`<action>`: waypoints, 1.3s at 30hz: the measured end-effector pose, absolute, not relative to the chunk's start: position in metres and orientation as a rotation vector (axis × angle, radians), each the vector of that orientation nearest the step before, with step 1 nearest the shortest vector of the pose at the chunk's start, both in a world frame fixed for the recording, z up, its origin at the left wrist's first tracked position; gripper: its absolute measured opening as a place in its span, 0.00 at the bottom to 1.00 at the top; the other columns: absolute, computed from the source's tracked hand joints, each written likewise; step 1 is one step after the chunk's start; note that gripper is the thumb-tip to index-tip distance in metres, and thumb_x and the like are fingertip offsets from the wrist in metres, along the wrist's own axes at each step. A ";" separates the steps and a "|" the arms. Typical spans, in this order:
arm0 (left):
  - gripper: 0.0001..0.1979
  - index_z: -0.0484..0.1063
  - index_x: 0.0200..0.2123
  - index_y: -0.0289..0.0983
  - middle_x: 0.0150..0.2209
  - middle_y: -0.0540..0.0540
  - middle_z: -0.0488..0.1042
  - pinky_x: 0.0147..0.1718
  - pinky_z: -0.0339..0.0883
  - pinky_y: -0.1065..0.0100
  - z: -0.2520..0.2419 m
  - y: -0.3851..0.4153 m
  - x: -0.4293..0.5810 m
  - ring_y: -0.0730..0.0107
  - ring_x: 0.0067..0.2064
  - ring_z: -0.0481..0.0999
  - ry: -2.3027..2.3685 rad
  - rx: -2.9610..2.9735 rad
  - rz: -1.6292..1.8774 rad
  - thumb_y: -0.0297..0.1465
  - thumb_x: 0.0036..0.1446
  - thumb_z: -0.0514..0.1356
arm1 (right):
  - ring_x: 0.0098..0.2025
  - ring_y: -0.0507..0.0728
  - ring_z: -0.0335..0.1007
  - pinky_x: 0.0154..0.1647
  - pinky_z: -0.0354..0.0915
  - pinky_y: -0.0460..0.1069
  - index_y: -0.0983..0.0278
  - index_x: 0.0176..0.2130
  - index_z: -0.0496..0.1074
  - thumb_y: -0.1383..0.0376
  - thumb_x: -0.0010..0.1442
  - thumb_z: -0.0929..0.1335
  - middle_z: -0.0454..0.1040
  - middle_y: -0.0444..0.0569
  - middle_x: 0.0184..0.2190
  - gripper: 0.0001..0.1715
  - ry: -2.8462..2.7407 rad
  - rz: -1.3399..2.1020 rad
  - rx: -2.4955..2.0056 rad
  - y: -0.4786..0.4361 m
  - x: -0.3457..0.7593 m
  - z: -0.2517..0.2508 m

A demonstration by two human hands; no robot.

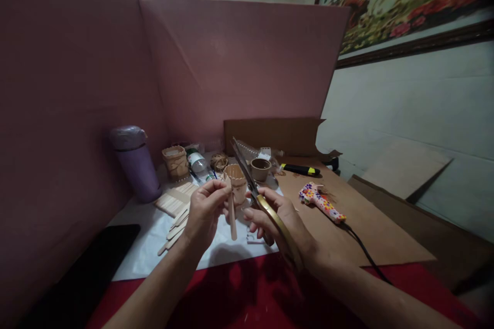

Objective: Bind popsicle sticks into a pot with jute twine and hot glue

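Between the thumb and fingers of my left hand point(207, 205) is a wooden craft stick point(232, 216), held nearly upright. My right hand point(283, 218) grips a pair of scissors point(272, 211) with brass-coloured handles, blades pointing up and away. The scissors are just right of the stick, apart from it. Behind the stick stands a small scallop-rimmed cup point(240, 185), partly covered by the stick and my hands. Several loose craft sticks point(173, 231) fan out left of my left hand, beside a banded bundle of sticks point(175, 198).
A purple tumbler point(139, 172), a decorated pot point(175, 162), plastic bottles point(198, 162), a twine ball point(219, 162) and a round bowl point(261, 168) line the back. On the cardboard point(370, 226) at right lie a utility knife point(301, 169) and a flower-patterned glue gun point(320, 201) with a black cord.
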State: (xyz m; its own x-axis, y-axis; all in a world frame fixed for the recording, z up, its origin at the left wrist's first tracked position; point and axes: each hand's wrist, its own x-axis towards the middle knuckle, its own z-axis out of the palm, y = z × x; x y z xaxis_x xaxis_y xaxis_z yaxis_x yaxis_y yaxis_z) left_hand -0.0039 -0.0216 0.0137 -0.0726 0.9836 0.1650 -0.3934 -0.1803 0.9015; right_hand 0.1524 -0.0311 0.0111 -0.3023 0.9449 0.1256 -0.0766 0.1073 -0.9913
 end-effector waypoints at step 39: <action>0.12 0.75 0.27 0.31 0.21 0.45 0.78 0.21 0.71 0.70 0.010 -0.025 0.004 0.65 0.22 0.78 0.793 1.117 1.371 0.30 0.39 0.72 | 0.22 0.50 0.66 0.22 0.64 0.47 0.59 0.44 0.66 0.62 0.53 0.72 0.68 0.40 0.28 0.19 -1.161 0.996 -0.732 -0.034 0.168 -0.010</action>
State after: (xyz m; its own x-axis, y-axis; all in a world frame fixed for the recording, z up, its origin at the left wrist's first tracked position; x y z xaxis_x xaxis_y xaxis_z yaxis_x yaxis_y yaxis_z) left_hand 0.0039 -0.0252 0.0100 0.0919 0.9808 0.1720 -0.3397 -0.1315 0.9313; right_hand 0.1676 -0.0342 -0.0095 0.0848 0.9152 0.3939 -0.2502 0.4022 -0.8807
